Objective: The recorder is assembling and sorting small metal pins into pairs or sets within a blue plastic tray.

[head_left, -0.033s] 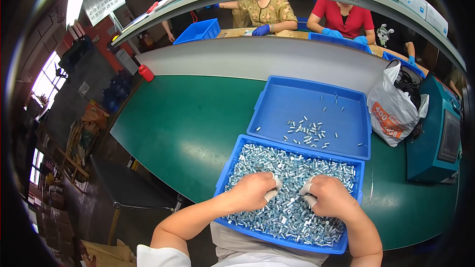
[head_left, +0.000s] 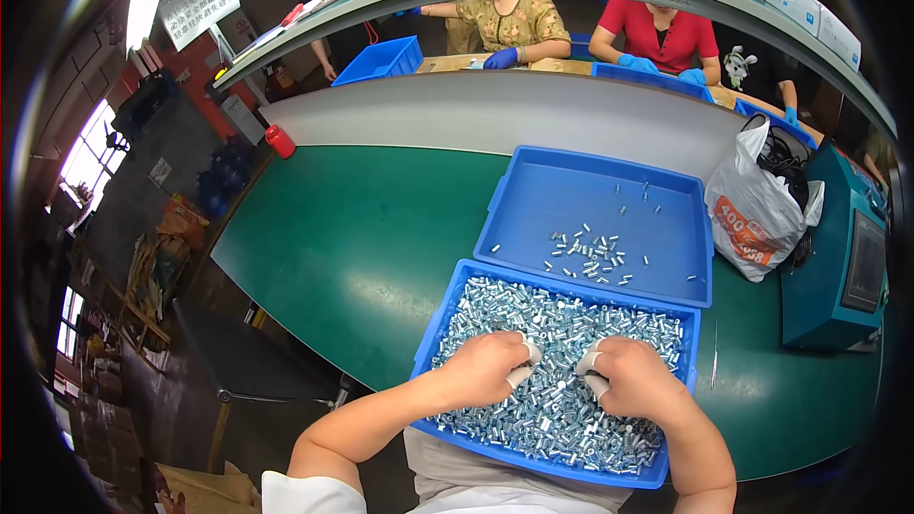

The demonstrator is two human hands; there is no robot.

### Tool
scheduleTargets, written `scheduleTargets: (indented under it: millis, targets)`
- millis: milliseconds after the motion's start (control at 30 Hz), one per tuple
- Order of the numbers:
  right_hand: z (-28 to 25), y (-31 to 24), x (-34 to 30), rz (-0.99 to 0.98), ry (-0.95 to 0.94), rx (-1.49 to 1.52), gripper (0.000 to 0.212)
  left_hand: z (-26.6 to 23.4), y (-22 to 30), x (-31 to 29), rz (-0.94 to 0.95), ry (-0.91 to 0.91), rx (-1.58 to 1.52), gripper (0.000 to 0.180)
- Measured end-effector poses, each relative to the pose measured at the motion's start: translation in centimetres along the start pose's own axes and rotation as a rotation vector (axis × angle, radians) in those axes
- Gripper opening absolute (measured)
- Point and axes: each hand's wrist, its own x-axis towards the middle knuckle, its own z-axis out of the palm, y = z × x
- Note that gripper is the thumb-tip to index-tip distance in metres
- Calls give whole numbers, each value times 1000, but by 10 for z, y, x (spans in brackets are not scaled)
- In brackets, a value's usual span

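A blue tray (head_left: 692, 362) right in front of me is heaped with small silvery metal cylinders (head_left: 557, 428). My left hand (head_left: 484, 367) rests on the left part of the heap, fingers curled, thumb and forefinger drawn toward each other. Opposite it, my right hand (head_left: 636, 377) is bent into the pile in the same way. White finger covers sit on the fingertips of both hands. Whatever lies between the fingers is hidden. Touching the far side of this tray is a second blue tray (head_left: 581, 192), with scattered cylinders (head_left: 592, 255) lying in it.
A thin metal rod (head_left: 715, 354) lies on the green table (head_left: 352, 228), right of the trays. Beyond it stand a stuffed plastic bag (head_left: 747, 219) and a teal machine (head_left: 819, 290) with a screen. A red bottle (head_left: 280, 142) is far left. Gloved co-workers sit behind the grey partition (head_left: 409, 114).
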Motion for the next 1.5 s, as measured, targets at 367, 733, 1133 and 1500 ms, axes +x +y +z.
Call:
scheduleTargets:
  millis: [367, 733, 1133, 1500]
  targets:
    - [0, -7, 0, 61, 19, -38, 11, -5, 4, 3, 7, -105, 185, 21]
    - [-2, 2, -6, 35, -38, -45, 13, -14, 12, 9, -79, -150, -340, 14]
    - [-9, -17, -12, 213, -72, -270, 10, 5, 10, -5, 178, -120, 215, 10]
    - [-27, -8, 3, 276, 146, 464, 12, -25, 10, 18, -325, 178, -1039, 8]
